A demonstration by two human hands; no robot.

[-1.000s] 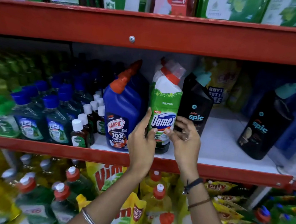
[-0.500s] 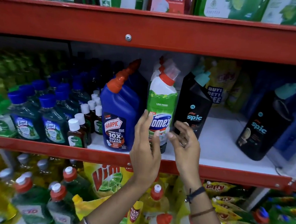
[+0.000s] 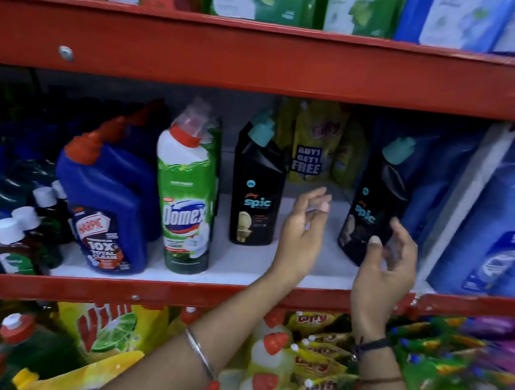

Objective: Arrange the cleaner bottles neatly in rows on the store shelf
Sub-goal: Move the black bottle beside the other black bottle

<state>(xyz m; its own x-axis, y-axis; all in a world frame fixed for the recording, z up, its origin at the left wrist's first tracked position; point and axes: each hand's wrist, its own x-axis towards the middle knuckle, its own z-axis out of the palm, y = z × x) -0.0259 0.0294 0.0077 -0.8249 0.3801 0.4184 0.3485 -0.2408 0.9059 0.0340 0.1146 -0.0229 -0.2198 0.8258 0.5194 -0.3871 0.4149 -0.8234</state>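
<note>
Head view: both hands empty, fingers spread. Left hand (image 3: 304, 231) between two black Spic bottles; right hand (image 3: 385, 268) just before tilted right Spic bottle (image 3: 373, 203) on shelf (image 3: 242, 263). Left Spic bottle (image 3: 256, 194) upright beside Domex bottle (image 3: 186, 193).

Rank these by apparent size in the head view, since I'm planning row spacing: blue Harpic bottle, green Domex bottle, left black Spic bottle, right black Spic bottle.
1. Blue Harpic bottle, widest and bulkiest.
2. Green Domex bottle, about as tall but slimmer.
3. The left black Spic bottle and the right black Spic bottle look alike; the right one tilts, so no ranking.
</note>
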